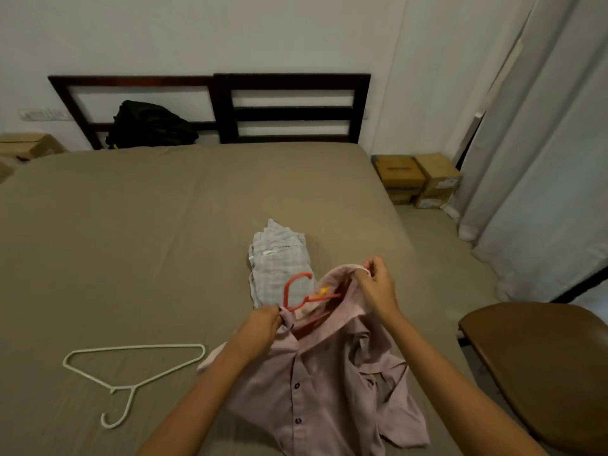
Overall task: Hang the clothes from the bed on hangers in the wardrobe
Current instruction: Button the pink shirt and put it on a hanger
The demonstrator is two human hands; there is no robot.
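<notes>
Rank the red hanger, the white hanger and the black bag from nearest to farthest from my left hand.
1. Red hanger: right beside the left hand, tucked into the collar of the pink shirt.
2. White hanger: lying on the bed, off to the left.
3. Black bag: far off, against the headboard.

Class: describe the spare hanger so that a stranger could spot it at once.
Start at the brown bed. On its near left part lies the white hanger. Unlike the red hanger, tucked into the pink shirt, it is bare.
</notes>
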